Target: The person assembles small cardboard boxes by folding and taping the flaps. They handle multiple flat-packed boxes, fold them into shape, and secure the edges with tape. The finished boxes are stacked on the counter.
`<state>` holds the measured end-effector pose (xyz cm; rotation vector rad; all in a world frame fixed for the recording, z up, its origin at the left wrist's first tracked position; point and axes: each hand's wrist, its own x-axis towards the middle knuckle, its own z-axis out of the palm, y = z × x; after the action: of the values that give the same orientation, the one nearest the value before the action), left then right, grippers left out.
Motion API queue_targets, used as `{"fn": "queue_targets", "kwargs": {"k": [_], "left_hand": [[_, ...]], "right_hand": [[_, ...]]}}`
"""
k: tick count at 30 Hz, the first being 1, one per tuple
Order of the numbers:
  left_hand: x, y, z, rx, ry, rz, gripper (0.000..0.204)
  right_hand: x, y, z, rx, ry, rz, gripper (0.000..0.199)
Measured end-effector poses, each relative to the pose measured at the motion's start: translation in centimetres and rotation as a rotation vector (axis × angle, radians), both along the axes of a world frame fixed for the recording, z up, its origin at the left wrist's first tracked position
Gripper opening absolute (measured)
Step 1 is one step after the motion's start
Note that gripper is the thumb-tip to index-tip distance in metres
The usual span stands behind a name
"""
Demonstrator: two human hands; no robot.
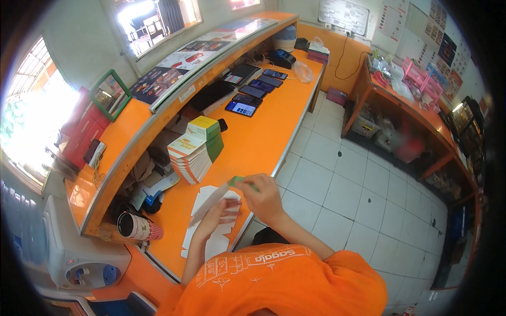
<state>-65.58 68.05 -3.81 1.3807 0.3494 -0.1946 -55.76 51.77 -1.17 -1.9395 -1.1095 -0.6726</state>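
A partly folded white carton (209, 201) with a green flap is held upright over the counter. My left hand (213, 217) grips its lower part, with the fingers pointing right. At the carton's upper end, my right hand (261, 194) is closed on the green flap; its fingertips are partly hidden. Underneath lies a flat white carton blank (217, 245) with notched edges, plain side up. Beyond my hands stands a stack of flat printed cartons (185, 158) in white, orange and green. Beside it is a yellow and green carton (205, 128).
Several phones (254, 90) lie in a row farther along the orange counter (263, 142). A patterned cup (138, 226) stands at the left, near a water dispenser (87, 253). Papers and odds and ends fill the shelf under the ledge. Tiled floor (337, 184) lies to the right.
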Motion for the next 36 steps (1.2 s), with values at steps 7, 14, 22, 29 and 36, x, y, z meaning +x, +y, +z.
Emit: {"fn": "queue_targets", "kwargs": {"k": [7,14,22,29,36], "left_hand": [[0.8,-0.5,1.5,-0.109,-0.239,0.496,0.043],[0.6,-1.5,0.4,0.474,-0.390,0.552,0.022],[0.0,-3.4,-0.3,0.462,-0.356,0.414,0.031],[-0.6,-3.1,0.4,0.279,-0.399,0.361,0.025],[-0.2,-2.9,0.2,-0.085,-0.477,0.453,0.024]], "right_hand": [[-2.0,1.0,-0.7,0.045,-0.042,0.157,0.025],[-1.7,0.9,-0.2,0.319,0.467,0.121,0.013],[-2.4,1.3,-0.2,0.368,0.538,0.099,0.008],[-2.6,0.9,0.1,0.365,0.511,0.101,0.009],[-3.3,1.2,0.0,0.316,0.319,0.095,0.010]]}}
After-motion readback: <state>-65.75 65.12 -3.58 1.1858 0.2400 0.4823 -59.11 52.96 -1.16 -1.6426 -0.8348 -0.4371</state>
